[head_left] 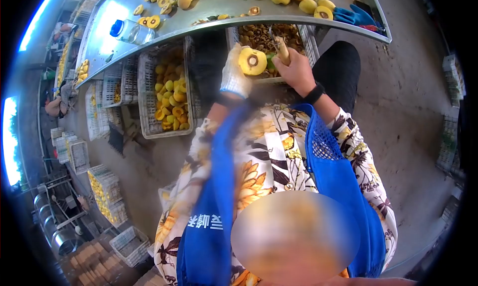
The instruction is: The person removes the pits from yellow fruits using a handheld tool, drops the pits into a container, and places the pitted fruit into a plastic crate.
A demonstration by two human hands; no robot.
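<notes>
My left hand (233, 75), in a white knitted glove, holds a halved yellow fruit (252, 61) with its cut face and brown centre showing. To its right, my bare right hand (295, 69) is closed around the wooden handle of a tool (281, 49), whose thin metal end points up toward the table edge. The tool and the fruit are apart. Beneath both hands stands a crate (309, 41) full of brown pieces, with something green in it. Yellow fruits, some halved, lie on the metal table (199, 35) beyond.
A bottle with a blue cap (132, 32) and blue gloves (352, 16) lie on the table. A crate of fruit halves (171, 94) stands to the left. More stacked crates (107, 194) are farther left. My knee (341, 64) is at the right.
</notes>
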